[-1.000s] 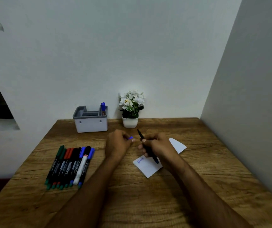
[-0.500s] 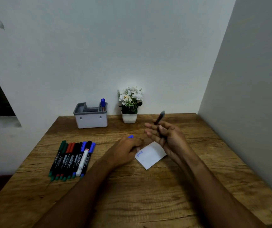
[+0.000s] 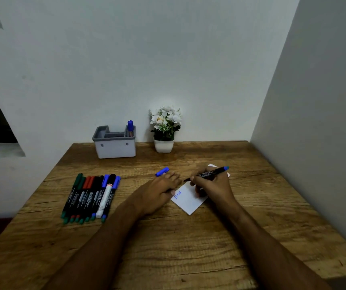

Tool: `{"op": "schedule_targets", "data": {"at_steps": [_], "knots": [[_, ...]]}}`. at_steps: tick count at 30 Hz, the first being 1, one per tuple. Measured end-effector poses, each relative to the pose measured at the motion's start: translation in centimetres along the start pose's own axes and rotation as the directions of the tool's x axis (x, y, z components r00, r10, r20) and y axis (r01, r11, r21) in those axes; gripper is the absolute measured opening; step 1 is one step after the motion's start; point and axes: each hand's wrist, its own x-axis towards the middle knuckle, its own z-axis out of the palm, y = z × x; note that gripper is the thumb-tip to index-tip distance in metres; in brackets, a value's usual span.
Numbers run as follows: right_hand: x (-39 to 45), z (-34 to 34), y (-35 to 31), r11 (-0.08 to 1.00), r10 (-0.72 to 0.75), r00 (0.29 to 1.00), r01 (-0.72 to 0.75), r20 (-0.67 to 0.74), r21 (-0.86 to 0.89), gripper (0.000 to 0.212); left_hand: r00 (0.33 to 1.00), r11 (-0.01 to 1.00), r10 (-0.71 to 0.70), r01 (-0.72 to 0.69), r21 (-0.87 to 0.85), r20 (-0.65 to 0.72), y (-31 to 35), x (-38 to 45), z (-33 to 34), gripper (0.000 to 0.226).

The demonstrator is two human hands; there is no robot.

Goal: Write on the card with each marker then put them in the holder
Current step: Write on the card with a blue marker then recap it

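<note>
Wooden worktop (image 3: 188,248) set into a corner between two pale walls. A white card (image 3: 188,200) lies right of centre, one corner toward the near edge, with short blue writing at its left end.

Right hand (image 3: 211,185) rests over the far part of the card, fingers curled closed around a black marker (image 3: 208,173) with a blue end. The marker lies nearly level, its uncapped tip pointing left and raised clear of the card.

Left hand (image 3: 159,191) lies palm down on the worktop, its thumb touching the card's left edge. A blue cap (image 3: 162,171) projects past its fingertips; whether the fingers hold it or it lies on the wood cannot be told.

A row of capped markers (image 3: 90,197) lies side by side at the left: green, red, black and blue caps, plus one white-bodied marker (image 3: 105,199) among them.

A grey and white holder (image 3: 114,148) stands at the far edge against the wall, one blue-capped marker (image 3: 130,127) upright in its right compartment. Just right of it stands a small potted plant (image 3: 164,128) with white flowers.
</note>
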Motion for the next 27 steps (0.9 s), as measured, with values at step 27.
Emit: {"op": "schedule_targets", "data": {"at_steps": [27], "knots": [[0.2,0.8,1.5,0.914,-0.123,0.979,0.176,0.163,-0.365,0.008,1.000,1.000,0.012,-0.012,0.028,0.019,0.3,-0.2,-0.2,0.051]]}}
